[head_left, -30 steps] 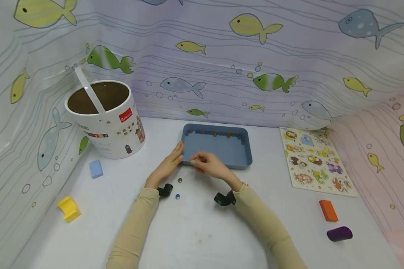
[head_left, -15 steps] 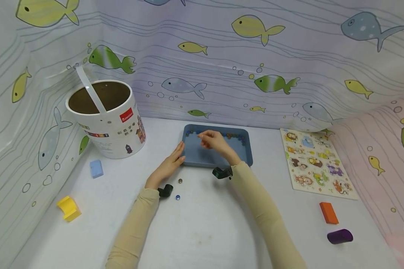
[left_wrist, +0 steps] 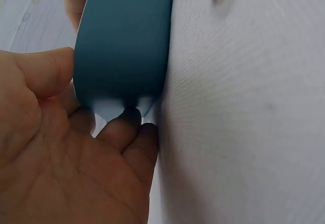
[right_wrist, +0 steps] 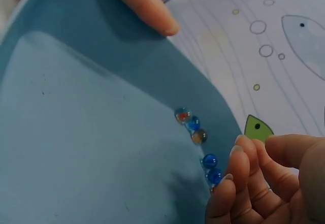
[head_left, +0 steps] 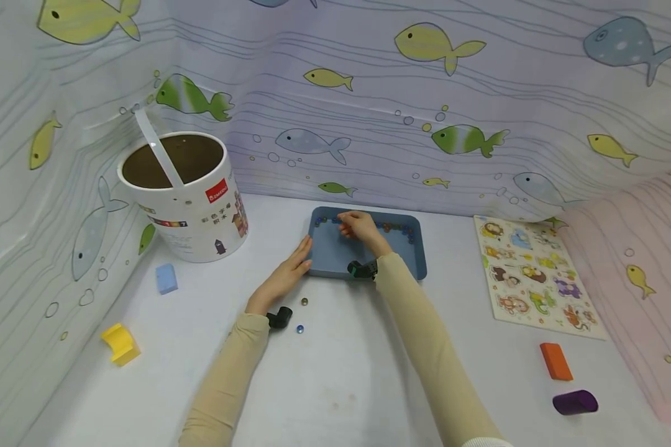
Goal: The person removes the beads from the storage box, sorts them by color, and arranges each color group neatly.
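In the head view a blue-grey tray (head_left: 335, 261) holds several glass marbles (head_left: 407, 233) lined up along its back wall. My left hand (head_left: 282, 279) rests against the tray's left end, its fingers along the outer wall and its thumb (left_wrist: 48, 71) at the rim. Over the back part of the tray is my right hand (head_left: 359, 227), with thumb and fingertips drawn together in a pinch on a small marble that the fingers hide. In the right wrist view this hand is right beside the row, close to two blue marbles (right_wrist: 209, 161), with a gap before the others.
Two loose marbles lie in front of the tray, one brownish (head_left: 304, 302) and one blue (head_left: 300, 329). A white bucket (head_left: 192, 233), a light blue block (head_left: 166, 279) and a yellow block (head_left: 121, 345) stand left. On the right are an animal puzzle board (head_left: 497, 304), an orange block (head_left: 556, 361) and a purple block (head_left: 575, 402).
My right hand has gone from the tray's front edge to its back wall, still pinched. The left hand stays at the tray's left end. The head view has shifted slightly.
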`<state>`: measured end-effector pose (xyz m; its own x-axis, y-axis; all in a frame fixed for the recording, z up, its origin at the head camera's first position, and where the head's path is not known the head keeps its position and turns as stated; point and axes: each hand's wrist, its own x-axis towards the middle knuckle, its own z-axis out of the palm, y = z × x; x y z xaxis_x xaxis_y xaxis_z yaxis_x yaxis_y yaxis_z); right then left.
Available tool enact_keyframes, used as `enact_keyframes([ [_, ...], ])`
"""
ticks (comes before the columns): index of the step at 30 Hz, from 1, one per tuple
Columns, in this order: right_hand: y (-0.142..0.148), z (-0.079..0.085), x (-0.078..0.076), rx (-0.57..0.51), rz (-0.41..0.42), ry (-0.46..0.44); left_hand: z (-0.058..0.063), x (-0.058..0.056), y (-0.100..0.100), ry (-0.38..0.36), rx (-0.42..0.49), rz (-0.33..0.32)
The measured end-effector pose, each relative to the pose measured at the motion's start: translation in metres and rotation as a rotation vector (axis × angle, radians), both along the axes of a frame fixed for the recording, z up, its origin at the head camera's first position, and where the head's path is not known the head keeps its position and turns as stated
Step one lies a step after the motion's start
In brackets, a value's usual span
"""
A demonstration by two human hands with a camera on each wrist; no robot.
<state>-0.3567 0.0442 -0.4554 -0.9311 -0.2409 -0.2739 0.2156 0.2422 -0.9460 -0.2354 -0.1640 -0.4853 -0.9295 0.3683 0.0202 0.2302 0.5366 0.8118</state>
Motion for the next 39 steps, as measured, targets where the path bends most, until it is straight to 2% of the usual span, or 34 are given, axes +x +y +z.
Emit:
enact_keyframes([
  [7,0.003,-0.010,-0.002,0.004,-0.033,-0.040,-0.003,0.001,0.005,-0.002,0.004,-0.007],
  [11,0.003,-0.013,-0.002,0.033,-0.044,-0.009,-0.003,0.000,0.007,0.010,0.010,-0.007],
  [15,0.004,-0.014,0.000,0.111,-0.046,0.031,-0.003,0.000,0.008,0.006,0.008,-0.017],
  [24,-0.003,-0.016,0.004,0.382,0.004,0.170,-0.003,0.004,0.008,0.005,0.004,-0.016],
  [28,-0.003,-0.018,0.004,0.463,0.010,0.200,-0.002,0.004,0.008,-0.002,0.011,-0.026],
  [33,-0.002,-0.018,0.003,0.416,0.032,0.199,-0.002,0.003,0.006,0.011,-0.010,-0.007],
  [39,0.002,-0.017,0.000,0.241,0.055,0.108,-0.002,0.001,0.002,0.009,-0.025,0.011],
])
